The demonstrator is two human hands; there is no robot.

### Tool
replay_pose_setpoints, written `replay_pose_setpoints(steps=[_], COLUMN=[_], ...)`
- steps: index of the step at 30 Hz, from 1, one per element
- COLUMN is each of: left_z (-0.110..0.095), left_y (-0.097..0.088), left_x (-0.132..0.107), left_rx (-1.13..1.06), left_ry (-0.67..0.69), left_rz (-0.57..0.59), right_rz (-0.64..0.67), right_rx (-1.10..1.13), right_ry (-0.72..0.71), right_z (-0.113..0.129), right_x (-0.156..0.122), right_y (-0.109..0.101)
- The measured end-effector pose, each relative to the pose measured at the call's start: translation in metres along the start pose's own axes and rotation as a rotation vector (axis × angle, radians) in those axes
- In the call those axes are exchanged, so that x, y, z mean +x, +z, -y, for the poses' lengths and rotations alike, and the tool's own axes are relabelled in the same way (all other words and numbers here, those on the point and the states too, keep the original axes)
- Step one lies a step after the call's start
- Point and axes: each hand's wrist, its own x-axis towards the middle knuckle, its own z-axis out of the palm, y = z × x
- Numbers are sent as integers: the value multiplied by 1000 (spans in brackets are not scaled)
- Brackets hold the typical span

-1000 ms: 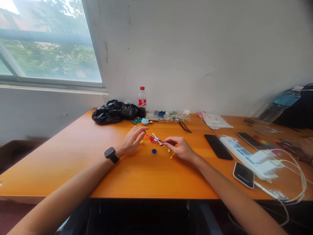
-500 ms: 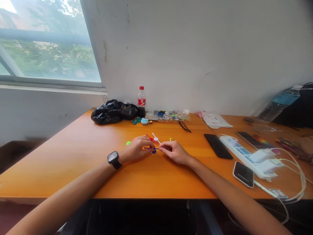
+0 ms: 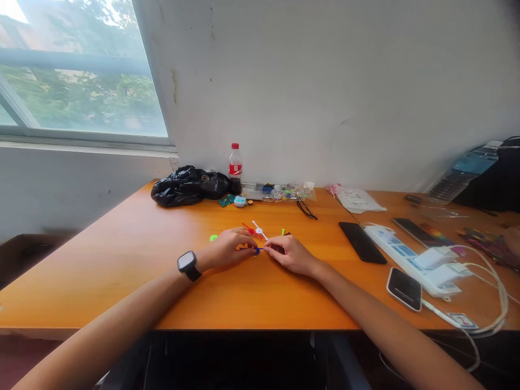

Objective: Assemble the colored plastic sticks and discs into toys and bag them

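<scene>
Near the middle of the table, my left hand (image 3: 233,243) and my right hand (image 3: 291,253) pinch a thin blue plastic arrow with a round hub (image 3: 257,251) between them. The left fingers are closed by the hub and hide its left part; the right thumb and fingertips grip its right end. Just beyond the fingers lie a white arrow with a round hub (image 3: 259,231) and a similar red arrow (image 3: 251,231). A small bright green piece (image 3: 213,238) lies behind my left wrist, and another thin green piece (image 3: 283,232) shows behind my right hand.
Along the wall stand a black plastic bag (image 3: 187,187), a cola bottle (image 3: 235,168) and a clear bag of small parts (image 3: 284,191). To the right lie a black phone (image 3: 361,242), a white power strip (image 3: 400,257) with cables, and a white-edged device (image 3: 405,289).
The blue arrow has tilted or turned slightly between my fingers, and less of its left end shows. Both hands stay in nearly the same place.
</scene>
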Motion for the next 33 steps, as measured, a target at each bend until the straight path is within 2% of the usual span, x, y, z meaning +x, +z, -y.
replay_pose_setpoints(steps=[14,19,23,33], left_z=[-8,-7,-5,-4], left_y=[4,5,6,8], left_x=[0,1,0,3], left_rx=[265,193,96,-40], left_ry=[121,90,0,-118], left_rz=[-11,-34,-41,-11], right_rz=[14,17,27,37], right_rx=[-68,-89,-97,-103], right_ry=[-48,-56,-54,-55], right_z=[4,3,3,4], right_x=[1,1,1,0], right_y=[-2,-2,-2,-2])
